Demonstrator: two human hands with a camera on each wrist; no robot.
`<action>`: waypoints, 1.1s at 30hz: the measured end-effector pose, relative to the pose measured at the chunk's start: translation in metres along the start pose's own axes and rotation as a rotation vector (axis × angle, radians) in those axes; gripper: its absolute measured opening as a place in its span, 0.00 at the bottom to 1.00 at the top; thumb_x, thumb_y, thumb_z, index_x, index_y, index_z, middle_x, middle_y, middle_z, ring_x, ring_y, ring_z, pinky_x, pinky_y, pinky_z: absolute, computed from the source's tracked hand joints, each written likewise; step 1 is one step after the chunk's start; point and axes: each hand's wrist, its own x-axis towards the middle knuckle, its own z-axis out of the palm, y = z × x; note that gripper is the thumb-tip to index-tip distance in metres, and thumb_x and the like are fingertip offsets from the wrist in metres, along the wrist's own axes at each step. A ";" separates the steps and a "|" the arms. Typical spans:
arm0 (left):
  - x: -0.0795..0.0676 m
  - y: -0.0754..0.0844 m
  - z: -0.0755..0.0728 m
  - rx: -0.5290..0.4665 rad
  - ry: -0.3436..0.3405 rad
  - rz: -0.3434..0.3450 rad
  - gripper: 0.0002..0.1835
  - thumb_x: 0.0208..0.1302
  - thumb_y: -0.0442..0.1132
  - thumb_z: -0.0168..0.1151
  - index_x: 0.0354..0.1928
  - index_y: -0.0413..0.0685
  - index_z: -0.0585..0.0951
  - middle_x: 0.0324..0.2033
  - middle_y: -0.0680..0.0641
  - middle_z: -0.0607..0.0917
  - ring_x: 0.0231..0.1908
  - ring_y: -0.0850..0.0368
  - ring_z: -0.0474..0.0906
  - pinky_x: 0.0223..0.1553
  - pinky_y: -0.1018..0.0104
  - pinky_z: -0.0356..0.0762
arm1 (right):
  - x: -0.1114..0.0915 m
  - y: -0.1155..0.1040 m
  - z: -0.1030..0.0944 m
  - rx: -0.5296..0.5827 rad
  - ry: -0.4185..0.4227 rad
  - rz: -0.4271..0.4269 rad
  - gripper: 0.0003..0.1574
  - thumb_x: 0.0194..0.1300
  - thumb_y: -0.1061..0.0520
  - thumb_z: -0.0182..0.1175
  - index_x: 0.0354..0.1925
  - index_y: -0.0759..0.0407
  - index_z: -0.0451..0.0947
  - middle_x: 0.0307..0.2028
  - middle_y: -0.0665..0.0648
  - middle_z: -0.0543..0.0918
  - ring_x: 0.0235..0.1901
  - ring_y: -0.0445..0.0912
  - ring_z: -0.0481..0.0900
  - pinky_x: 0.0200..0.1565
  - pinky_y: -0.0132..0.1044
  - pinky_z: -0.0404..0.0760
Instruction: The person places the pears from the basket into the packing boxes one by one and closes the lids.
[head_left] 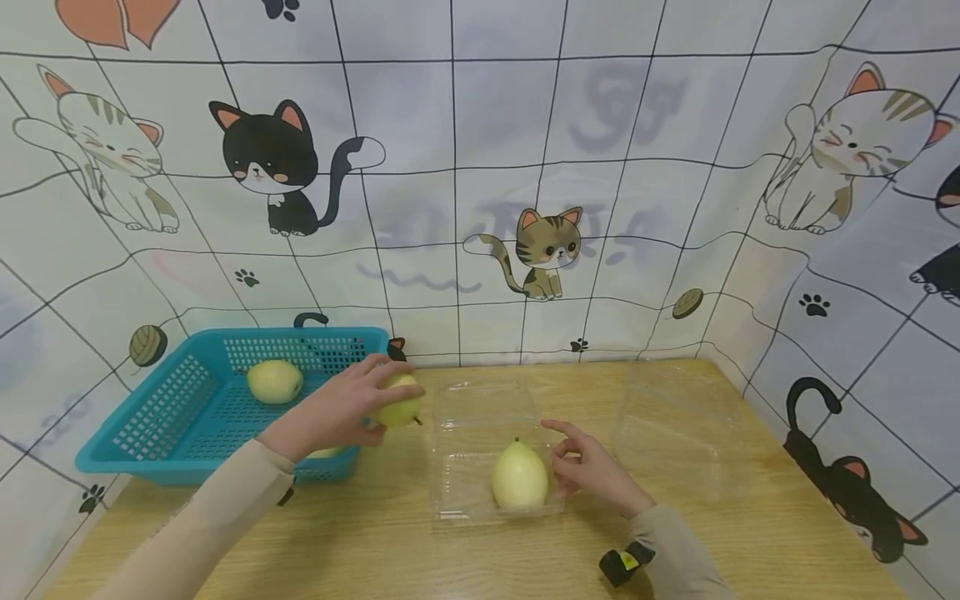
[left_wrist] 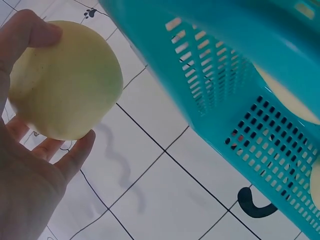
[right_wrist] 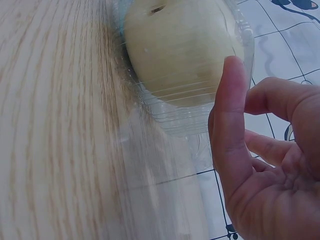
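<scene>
My left hand grips a pale yellow-green pear just past the basket's right end. In the left wrist view, the thumb lies over this pear and the fingers curl beneath it. Another pear sits upright, stem up, in the right part of an opened clear plastic box. My right hand is beside that box's right wall. The right wrist view has its thumb straight against or very near the wall, index finger bent behind; contact is hard to judge.
The blue-green basket stands at left with a pear inside; another pear is partly hidden under my left arm. A second clear plastic box lies at right on the wooden table. A cat-print wall covering rises behind.
</scene>
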 end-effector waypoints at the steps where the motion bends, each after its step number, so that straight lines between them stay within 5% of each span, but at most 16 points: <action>1: 0.001 0.001 0.001 0.001 0.005 0.006 0.36 0.44 0.35 0.73 0.61 0.55 0.76 0.60 0.42 0.72 0.57 0.44 0.65 0.46 0.49 0.76 | 0.000 0.000 0.000 -0.002 -0.001 0.000 0.37 0.67 0.68 0.52 0.71 0.68 0.52 0.36 0.62 0.75 0.24 0.48 0.78 0.28 0.43 0.84; 33: 0.019 0.022 0.024 0.019 0.005 0.118 0.39 0.43 0.40 0.77 0.61 0.56 0.74 0.61 0.43 0.71 0.60 0.42 0.64 0.52 0.49 0.74 | 0.000 0.001 0.000 -0.014 -0.001 0.002 0.37 0.68 0.69 0.52 0.72 0.67 0.52 0.35 0.62 0.76 0.23 0.47 0.78 0.28 0.42 0.84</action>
